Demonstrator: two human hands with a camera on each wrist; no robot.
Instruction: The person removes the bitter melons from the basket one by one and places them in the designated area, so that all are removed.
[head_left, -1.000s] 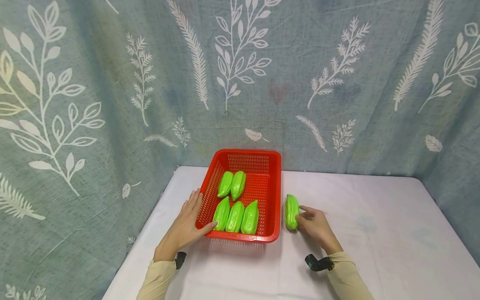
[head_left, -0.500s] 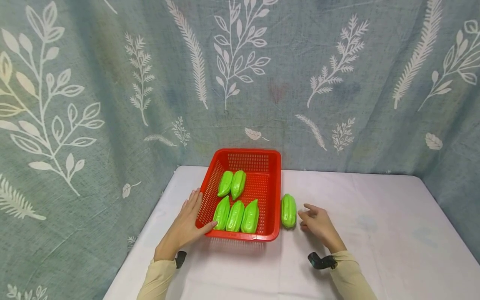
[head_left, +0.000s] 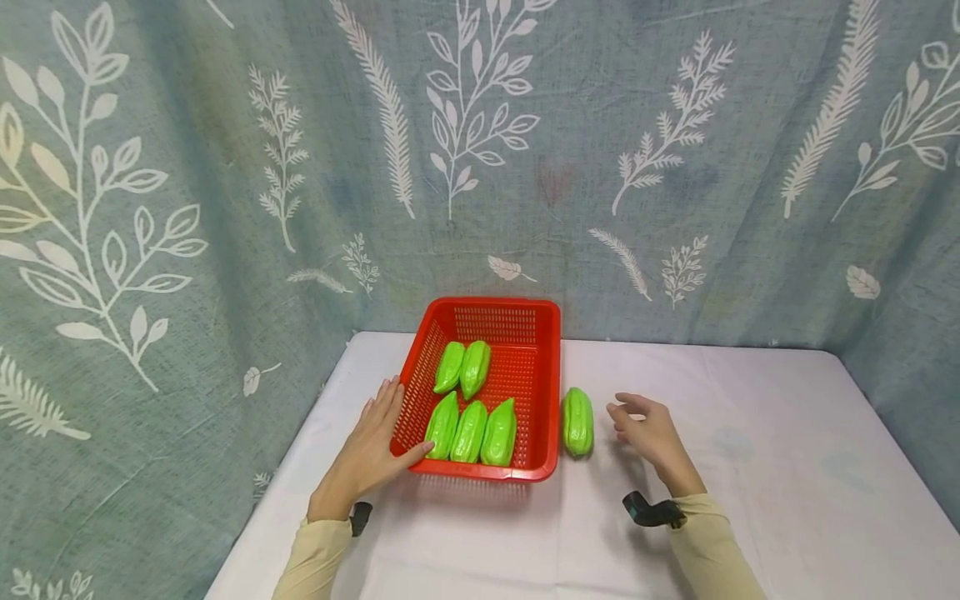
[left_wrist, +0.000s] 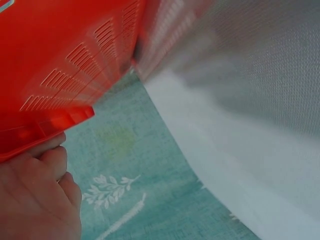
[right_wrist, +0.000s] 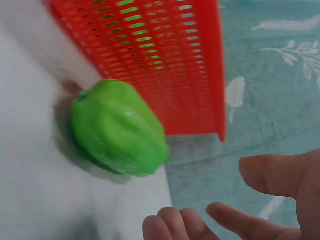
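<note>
Five glossy green ribbed plastic gourds already lie inside the red perforated plastic basket (head_left: 480, 387), while one more (head_left: 577, 421) lies outside it on the white tablecloth (head_left: 750, 500); judging by that, the work of moving the gourds looks mostly done, with a single piece left out.

At the left, the left hand (head_left: 371, 454) lies flat against the basket's left wall near its front corner, fingers straight along the plastic and the thumb touching the front rim, bracing it without clasping anything.

Inside the basket, two gourds (head_left: 463, 368) sit side by side toward the back-left, and three (head_left: 471, 432) sit in a row against the front wall.

Just beside the basket's right wall, apart from it, the lone gourd lies lengthwise, pointing toward the table's back edge. It is bright green, smooth, with lengthwise ridges and a tapered end.

Further right, the right hand (head_left: 651, 433) hovers near that gourd without touching it, fingers loosely curled and grasping nothing.
</note>
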